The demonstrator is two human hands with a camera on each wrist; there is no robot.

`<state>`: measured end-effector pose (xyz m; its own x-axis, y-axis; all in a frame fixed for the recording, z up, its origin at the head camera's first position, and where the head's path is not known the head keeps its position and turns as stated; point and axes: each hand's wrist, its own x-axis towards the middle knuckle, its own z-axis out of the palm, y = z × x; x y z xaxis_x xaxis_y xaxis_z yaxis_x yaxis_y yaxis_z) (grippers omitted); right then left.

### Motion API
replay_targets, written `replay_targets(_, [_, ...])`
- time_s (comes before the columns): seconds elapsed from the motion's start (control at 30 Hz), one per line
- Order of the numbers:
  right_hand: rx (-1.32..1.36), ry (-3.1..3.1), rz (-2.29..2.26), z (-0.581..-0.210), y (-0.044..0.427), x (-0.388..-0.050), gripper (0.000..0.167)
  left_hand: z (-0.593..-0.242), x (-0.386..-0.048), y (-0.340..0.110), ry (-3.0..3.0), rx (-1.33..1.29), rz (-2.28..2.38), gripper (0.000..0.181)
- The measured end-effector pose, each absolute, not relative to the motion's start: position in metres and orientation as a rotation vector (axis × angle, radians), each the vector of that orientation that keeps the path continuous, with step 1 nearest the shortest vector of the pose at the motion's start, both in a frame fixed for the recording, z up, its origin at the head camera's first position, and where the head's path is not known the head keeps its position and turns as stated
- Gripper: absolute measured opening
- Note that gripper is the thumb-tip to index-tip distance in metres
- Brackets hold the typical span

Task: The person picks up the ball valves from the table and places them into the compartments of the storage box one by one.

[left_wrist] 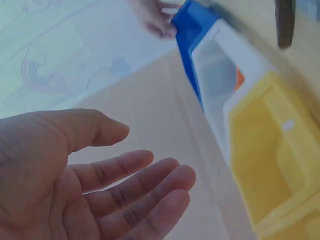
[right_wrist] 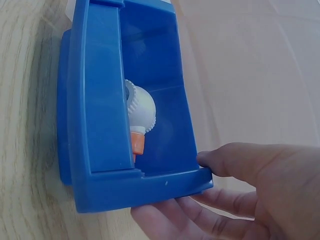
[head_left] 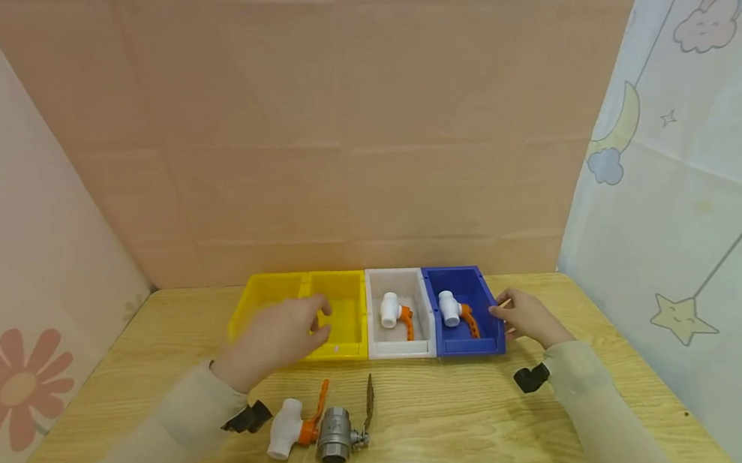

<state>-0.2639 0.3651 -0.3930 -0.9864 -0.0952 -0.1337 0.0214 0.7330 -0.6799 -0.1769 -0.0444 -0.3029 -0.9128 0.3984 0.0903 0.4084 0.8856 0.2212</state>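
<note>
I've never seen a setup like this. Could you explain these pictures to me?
There's no robot: these are a person's bare left hand and right hand. The wide picture is taken from the person's head, the other two from each wrist. On the table stand yellow bins, a white bin and a blue bin. The white and blue bins each contain a white-and-orange valve. Another white valve and a metal valve lie in front. The right hand grips the blue bin's side; the left holds nothing.

Booth [head_left: 347,128] with cartoon-printed side walls [head_left: 698,182]
</note>
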Motion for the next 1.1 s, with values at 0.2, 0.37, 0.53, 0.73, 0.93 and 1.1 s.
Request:
replay_targets(0.2, [-0.058,2.766,-1.106,-0.394,0.364,-0.265,0.036,-0.324,-0.161,-0.026,-3.035,-0.801,-0.351,0.023])
replay_targets(0.37, [-0.064,2.763,-1.107,-0.394,0.366,-0.266,0.036,-0.342,-0.156,-0.022,-3.054,-1.040,-0.374,0.023])
replay_targets(0.53, [-0.065,2.762,-1.099,-0.394,0.366,-0.267,0.035,-0.358,-0.153,-0.022,-3.108,-1.157,-0.386,0.025])
replay_targets(0.73, [-0.070,2.772,-1.088,-0.394,0.364,-0.266,0.034,-0.370,-0.146,-0.021,-3.124,-1.173,-0.307,0.026])
replay_targets(0.93, [-0.075,2.784,-1.085,-0.395,0.364,-0.267,0.034,-0.378,-0.139,-0.022,-3.110,-1.232,-0.268,0.025])
replay_targets(1.1, [-0.077,2.781,-1.093,-0.396,0.364,-0.267,0.032,-0.386,-0.138,-0.020,-3.113,-1.260,-0.186,0.028])
